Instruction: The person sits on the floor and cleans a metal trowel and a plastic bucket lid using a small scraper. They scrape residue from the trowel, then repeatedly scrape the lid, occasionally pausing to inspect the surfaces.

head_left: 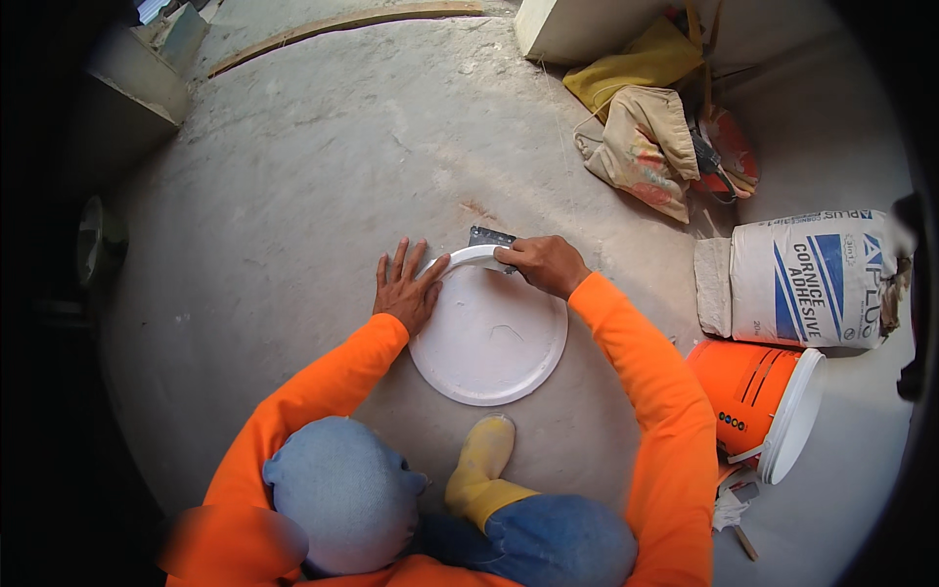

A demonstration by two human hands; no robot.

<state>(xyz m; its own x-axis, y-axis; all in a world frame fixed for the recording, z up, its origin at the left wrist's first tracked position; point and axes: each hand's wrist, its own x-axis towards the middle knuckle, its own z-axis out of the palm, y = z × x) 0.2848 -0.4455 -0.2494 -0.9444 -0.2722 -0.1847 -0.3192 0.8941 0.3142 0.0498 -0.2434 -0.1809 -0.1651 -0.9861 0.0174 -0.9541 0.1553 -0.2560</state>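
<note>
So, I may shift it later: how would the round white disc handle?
The round white disc is probably fairly stiff, as its rim holds an even curve. It looks shallow, so it is likely light for its size. Lying broad and low on the floor, it seems more apt to slide than tip.

Left hand (406,286) on white lid (489,338), right hand (546,265) with scraper (489,236)

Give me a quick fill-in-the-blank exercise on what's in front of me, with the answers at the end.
The ____ hand has its fingers spread at the rim of the round white lid.
The ____ hand holds the flat dark blade.
The boot is coloured ____.
The orange bucket lies on its ____.
Missing words: left; right; yellow; side.
</note>
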